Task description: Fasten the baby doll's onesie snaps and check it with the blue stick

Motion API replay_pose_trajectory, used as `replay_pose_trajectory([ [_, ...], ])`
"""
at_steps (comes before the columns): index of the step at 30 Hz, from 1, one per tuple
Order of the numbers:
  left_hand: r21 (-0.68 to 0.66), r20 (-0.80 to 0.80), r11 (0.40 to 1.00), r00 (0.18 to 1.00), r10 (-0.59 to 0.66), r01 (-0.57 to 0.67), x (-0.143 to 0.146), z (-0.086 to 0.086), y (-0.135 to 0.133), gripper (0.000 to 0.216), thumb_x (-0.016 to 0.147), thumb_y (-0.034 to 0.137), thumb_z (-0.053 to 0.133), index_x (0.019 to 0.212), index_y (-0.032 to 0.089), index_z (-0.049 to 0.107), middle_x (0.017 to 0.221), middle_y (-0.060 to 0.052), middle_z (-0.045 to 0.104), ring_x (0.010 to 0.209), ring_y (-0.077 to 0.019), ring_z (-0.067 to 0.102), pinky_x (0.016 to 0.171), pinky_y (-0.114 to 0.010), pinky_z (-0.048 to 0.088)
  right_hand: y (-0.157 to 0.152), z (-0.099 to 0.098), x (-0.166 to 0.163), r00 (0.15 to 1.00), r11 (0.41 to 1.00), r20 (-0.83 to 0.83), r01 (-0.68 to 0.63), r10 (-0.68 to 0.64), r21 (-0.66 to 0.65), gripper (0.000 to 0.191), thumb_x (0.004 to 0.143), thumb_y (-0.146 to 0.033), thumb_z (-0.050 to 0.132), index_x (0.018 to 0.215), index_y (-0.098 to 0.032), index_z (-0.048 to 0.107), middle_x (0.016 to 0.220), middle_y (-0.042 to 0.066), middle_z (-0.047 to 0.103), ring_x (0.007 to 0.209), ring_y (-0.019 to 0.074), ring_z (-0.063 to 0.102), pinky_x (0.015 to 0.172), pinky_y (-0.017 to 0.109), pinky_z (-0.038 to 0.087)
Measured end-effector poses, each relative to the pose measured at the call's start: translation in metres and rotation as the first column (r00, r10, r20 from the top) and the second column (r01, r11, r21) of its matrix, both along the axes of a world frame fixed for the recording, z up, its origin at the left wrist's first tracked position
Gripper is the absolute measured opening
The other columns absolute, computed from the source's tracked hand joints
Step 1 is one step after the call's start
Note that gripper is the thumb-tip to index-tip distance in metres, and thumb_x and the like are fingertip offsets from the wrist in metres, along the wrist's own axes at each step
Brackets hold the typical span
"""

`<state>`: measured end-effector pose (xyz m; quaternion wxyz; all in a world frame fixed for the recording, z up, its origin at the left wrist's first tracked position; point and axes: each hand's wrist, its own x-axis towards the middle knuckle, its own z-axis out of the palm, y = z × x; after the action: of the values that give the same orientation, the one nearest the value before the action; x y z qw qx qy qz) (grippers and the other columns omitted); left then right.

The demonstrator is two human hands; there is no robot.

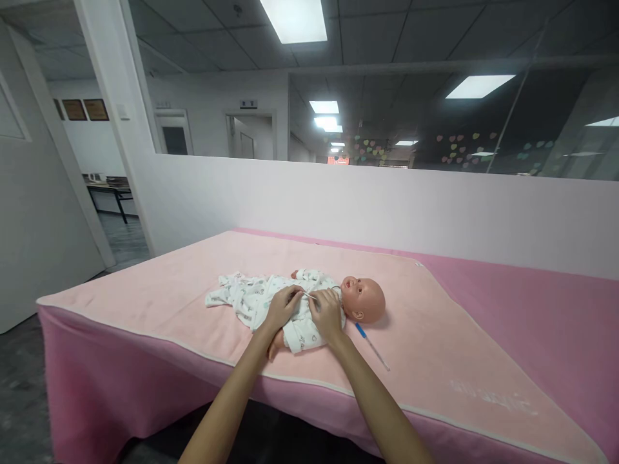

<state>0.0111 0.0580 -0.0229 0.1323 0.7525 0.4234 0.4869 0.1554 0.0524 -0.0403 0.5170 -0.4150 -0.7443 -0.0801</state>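
Note:
A baby doll (363,300) lies on its back with its head to the right, dressed in a white printed outfit (261,298). Over its chest, my left hand (285,304) and my right hand (327,312) are closed with fingertips pinched. A thin white strip (310,296) runs between them; whether it is a cloth tie or a slim stick I cannot tell. Just right of my right wrist, a slender clear tube with a blue end (372,346), like a thermometer in its case, rests on the pink blanket. One doll hand (275,346) shows beside my left forearm.
The light pink blanket (464,361) covers a table draped in darker pink cloth (546,303). Behind it stands a low white wall (387,206) with glass above. At the left are a door (43,193) and an opening into another room with a desk (113,190).

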Motion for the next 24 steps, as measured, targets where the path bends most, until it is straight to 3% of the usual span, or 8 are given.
replay_pose_trajectory([
  [10, 0.042, -0.118, 0.998, 0.992, 0.044, -0.039, -0.0006, -0.0028, 0.0014, 0.020, 0.074, 0.034, 0.052, 0.087, 0.022, 0.061, 0.090, -0.004, 0.063, 0.088, -0.0203, 0.056, 0.081, -0.033, 0.042, 0.0028, -0.0034, -0.0015, 0.997, 1.000, -0.070, -0.016, 0.016, 0.004, 0.020, 0.086, -0.019, 0.041, 0.084, -0.021, 0.061, 0.078, 0.002, 0.065, 0.081, 0.0167, 0.056, 0.087, 0.034, 0.034],
  [18, 0.051, -0.019, 0.999, 1.000, 0.016, -0.015, -0.0012, -0.0016, -0.0006, 0.024, 0.079, 0.038, 0.050, 0.090, 0.024, 0.065, 0.090, -0.004, 0.064, 0.086, -0.0176, 0.057, 0.076, -0.028, 0.044, 0.0023, -0.0033, -0.0016, 0.997, 1.000, -0.074, -0.018, 0.018, -0.004, 0.020, 0.087, -0.021, 0.041, 0.084, -0.020, 0.061, 0.078, 0.003, 0.065, 0.081, 0.0167, 0.056, 0.084, 0.033, 0.036],
  [24, 0.103, 0.066, 0.981, 0.985, 0.159, -0.165, -0.0038, -0.0018, -0.0013, 0.024, 0.074, 0.042, 0.056, 0.076, 0.020, 0.065, 0.077, -0.004, 0.063, 0.077, -0.0171, 0.057, 0.071, -0.028, 0.045, -0.0005, -0.0021, -0.0019, 0.996, 0.999, -0.081, -0.032, 0.035, 0.035, 0.021, 0.088, -0.021, 0.040, 0.085, -0.020, 0.060, 0.077, 0.002, 0.064, 0.079, 0.0156, 0.056, 0.089, 0.034, 0.035],
])
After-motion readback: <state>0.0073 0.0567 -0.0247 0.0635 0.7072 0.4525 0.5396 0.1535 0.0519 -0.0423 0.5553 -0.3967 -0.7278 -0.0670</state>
